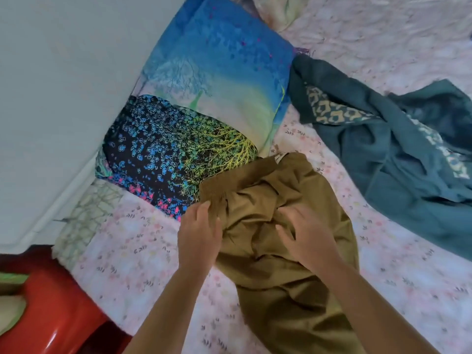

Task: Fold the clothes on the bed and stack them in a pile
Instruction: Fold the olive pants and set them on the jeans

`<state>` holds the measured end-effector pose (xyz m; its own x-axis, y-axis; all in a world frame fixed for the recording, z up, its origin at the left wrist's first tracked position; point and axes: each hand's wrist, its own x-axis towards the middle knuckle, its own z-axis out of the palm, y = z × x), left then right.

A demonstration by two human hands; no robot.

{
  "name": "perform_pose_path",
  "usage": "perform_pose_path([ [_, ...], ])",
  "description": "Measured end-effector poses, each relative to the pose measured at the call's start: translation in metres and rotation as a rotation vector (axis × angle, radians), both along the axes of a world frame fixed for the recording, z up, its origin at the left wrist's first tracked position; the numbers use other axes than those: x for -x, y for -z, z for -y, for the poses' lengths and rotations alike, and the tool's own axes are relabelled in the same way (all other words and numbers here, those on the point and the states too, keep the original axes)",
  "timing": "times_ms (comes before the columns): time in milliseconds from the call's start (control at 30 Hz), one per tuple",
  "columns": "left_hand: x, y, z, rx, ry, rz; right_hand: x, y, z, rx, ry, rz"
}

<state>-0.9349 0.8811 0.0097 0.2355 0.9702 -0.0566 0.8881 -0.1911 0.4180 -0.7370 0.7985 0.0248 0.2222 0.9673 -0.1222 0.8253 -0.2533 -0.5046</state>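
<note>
Olive-brown trousers (pixel 281 226) lie crumpled on the bed, at centre frame, waistband toward the pillow.

Head view, single frame:

- Trousers: elastic waistband is at the upper edge, its left end touching the pillow (pixel 204 98). The seat area is bunched into folds. The legs run down toward the lower frame edge, between the person's forearms.
- Left hand (pixel 199 233): back of hand to the camera, at the left end of the waistband. Its fingers are bent over the cloth edge and hold it.
- Right hand (pixel 304 233): set on the bunched middle of the trousers, fingers spread and slightly bent into the folds. Motion blur here; cannot tell whether it pinches a fold or only presses down.
- Teal garment (pixel 383 154): unfolded, spread loosely to the right of the trousers and apart from them. A patterned inner lining shows near the collar, and pale lettering runs along one part.
- Pillow: blue, green and black print, lying against the wall (pixel 63 85) at the head of the bed.
- Sheet (pixel 127 251): pale pink with a small floral print, under both garments.
- Red glossy object (pixel 51 315): beside the bed at lower left, partly cut off; type not identifiable.
</note>
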Motion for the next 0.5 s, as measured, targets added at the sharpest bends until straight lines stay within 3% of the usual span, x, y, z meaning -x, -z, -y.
perform_pose_path([
  [267, -0.011, 0.035, -0.078, 0.250, -0.154, 0.147, 0.005, 0.052, -0.126, -0.090, -0.189, 0.058],
  [400, -0.012, 0.028, -0.086, 0.439, -0.056, 0.169, 0.005, 0.070, -0.152, 0.013, -0.387, 0.080],
  [500, -0.009, 0.015, -0.082, 0.475, 0.046, 0.230, -0.006, 0.071, -0.162, 0.056, -0.486, 0.087],
])
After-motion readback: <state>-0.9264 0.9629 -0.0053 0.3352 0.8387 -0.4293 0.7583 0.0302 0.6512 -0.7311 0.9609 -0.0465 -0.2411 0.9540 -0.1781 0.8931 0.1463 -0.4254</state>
